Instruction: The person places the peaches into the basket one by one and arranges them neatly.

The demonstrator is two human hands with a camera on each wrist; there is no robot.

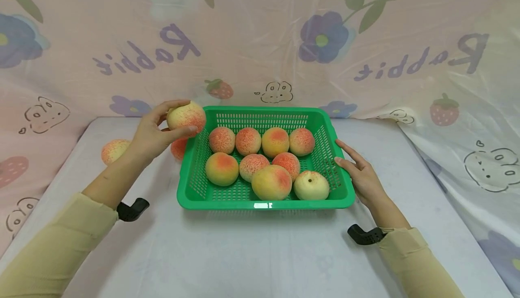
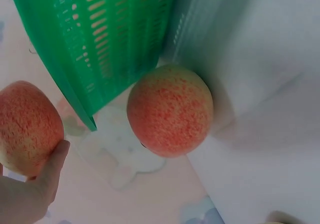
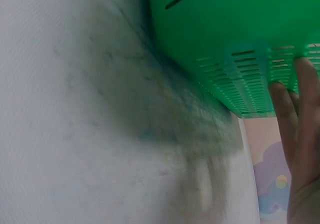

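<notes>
My left hand (image 1: 156, 131) grips a peach (image 1: 187, 118), yellow with red speckles, just above the left rim of the green plastic basket (image 1: 266, 204). In the left wrist view, a thumb presses the held peach (image 2: 29, 129) from the side. Several peaches (image 1: 271, 183) lie in the basket in loose rows, some redder, one pale. At the basket's right side, my right hand (image 1: 365, 178) holds the rim, its thumb tip over the edge. The right wrist view shows fingers (image 3: 286, 115) lying against the slotted outer wall.
On the table (image 1: 252, 253), a red peach (image 2: 170, 111) sits close to the basket's left wall. Another yellow-red peach (image 1: 114, 151) lies farther left, partly behind the left forearm. A printed cloth (image 1: 252, 36) hangs behind the table.
</notes>
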